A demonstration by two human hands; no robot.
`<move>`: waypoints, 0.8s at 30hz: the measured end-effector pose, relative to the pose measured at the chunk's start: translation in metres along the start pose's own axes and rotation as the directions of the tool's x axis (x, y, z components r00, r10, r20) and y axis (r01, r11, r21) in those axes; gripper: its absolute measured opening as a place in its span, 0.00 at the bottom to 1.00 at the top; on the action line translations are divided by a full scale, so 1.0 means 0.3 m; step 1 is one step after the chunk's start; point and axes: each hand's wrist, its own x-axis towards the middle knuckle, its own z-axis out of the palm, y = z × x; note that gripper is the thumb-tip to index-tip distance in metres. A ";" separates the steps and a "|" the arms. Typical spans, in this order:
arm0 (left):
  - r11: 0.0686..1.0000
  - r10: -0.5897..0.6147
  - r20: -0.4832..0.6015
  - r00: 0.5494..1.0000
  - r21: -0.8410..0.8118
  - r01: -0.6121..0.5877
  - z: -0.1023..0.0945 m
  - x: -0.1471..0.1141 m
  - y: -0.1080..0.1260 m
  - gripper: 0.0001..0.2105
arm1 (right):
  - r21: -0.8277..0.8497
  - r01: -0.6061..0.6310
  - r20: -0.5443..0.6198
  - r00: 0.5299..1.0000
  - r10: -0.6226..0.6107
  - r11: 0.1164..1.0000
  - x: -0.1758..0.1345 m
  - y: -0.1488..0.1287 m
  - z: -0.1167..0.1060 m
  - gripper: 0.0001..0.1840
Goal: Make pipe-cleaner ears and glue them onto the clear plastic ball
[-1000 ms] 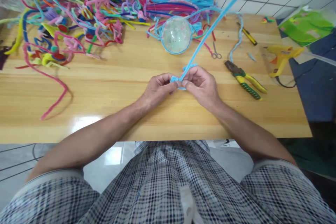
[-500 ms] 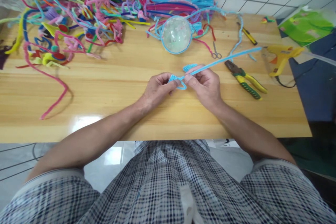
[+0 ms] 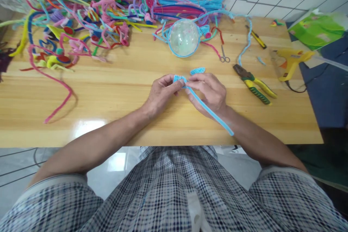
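Observation:
My left hand [image 3: 165,90] pinches the coiled end of a light blue pipe cleaner [image 3: 210,112] between thumb and forefinger. The pipe cleaner's straight tail slants down to the right, across my right palm and over the wrist. My right hand [image 3: 209,92] has its fingers bent close beside the coil; the fingertips meet the pipe cleaner where the tail leaves the coil. Just beyond my right fingers lies a separate blue wound piece [image 3: 197,70] on the wooden table [image 3: 122,123]. A clear round ball with a blue rim [image 3: 184,38] sits farther back.
Pliers [image 3: 254,83], a yellow glue gun [image 3: 293,61], small scissors [image 3: 224,56] and a yellow utility knife [image 3: 257,38] lie to the right. A tangle of coloured pipe cleaners [image 3: 81,18] spreads over the back left. One pink strand [image 3: 62,83] reaches forward.
The pipe cleaner's tail has swung from pointing up and right to pointing down and right. The open loop at the coil has been drawn in. My right fingers have shifted their hold.

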 end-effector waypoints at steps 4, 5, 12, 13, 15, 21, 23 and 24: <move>0.999 -0.018 0.010 1.000 -0.050 0.018 -0.001 0.004 -0.004 0.17 | -0.060 -0.018 0.035 0.999 0.020 0.998 -0.001 -0.004 -0.002 0.09; 0.998 -0.022 0.011 1.000 -0.057 0.023 -0.001 0.005 -0.005 0.17 | -0.066 -0.032 0.047 0.998 0.036 0.997 0.000 -0.006 -0.003 0.09; 0.985 -0.064 0.061 0.996 -0.159 0.073 -0.008 0.009 -0.005 0.20 | -0.058 -0.061 0.044 0.997 0.064 0.996 -0.001 0.000 -0.003 0.09; 0.979 -0.072 0.073 0.995 -0.187 0.084 -0.009 0.010 -0.005 0.21 | -0.079 -0.051 0.038 0.998 0.054 0.996 -0.003 0.003 -0.002 0.10; 0.967 -0.091 0.094 0.991 -0.228 0.110 -0.011 0.012 -0.004 0.23 | -0.129 -0.029 0.032 0.999 0.033 0.991 -0.008 0.012 0.002 0.11; 0.960 -0.118 0.124 0.985 -0.240 0.145 -0.009 0.006 0.007 0.21 | -0.245 0.114 0.033 0.993 -0.109 0.963 -0.021 0.030 0.013 0.15; 0.959 -0.121 0.136 0.983 -0.241 0.151 -0.009 0.004 0.011 0.21 | -0.282 0.150 0.027 0.989 -0.149 0.948 -0.023 0.026 0.012 0.15; 0.958 -0.123 0.141 0.982 -0.241 0.155 -0.009 0.004 0.013 0.21 | -0.302 0.165 0.023 0.986 -0.166 0.939 -0.023 0.023 0.010 0.15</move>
